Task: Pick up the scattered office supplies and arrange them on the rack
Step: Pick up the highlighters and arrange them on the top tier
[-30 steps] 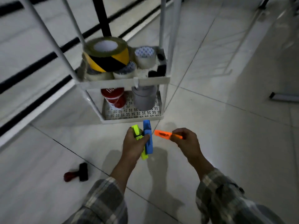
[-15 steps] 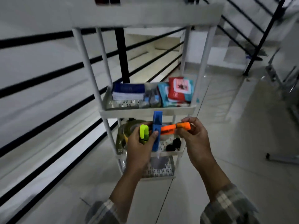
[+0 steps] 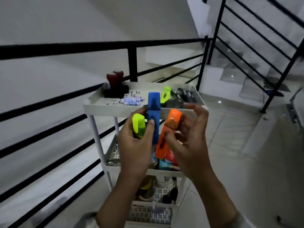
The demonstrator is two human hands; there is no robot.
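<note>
Holding three markers near the top tray [image 3: 115, 110] of the rack [image 3: 97, 137]: my left grip [image 3: 136, 150] is wrapped around a yellow-green highlighter [image 3: 139, 125] and a blue highlighter [image 3: 154, 112]. My right grip [image 3: 189, 145] pinches an orange highlighter [image 3: 169, 129], with the other fingers loose. On the tray there's another green marker [image 3: 166, 94], and a dark red stamp [image 3: 115, 86] at far left.

tray [image 3: 92, 105]: front-left floor bare, open from above | stamp [image 3: 115, 89] blocks back-left corner | white packs [image 3: 131, 101] mid | highlighter [image 3: 165, 94], pens [image 3: 185, 97] crowd right | lower shelf [image 3: 113, 163] cluttered, partly hidden | railing [image 3: 132, 63] just behind
</note>
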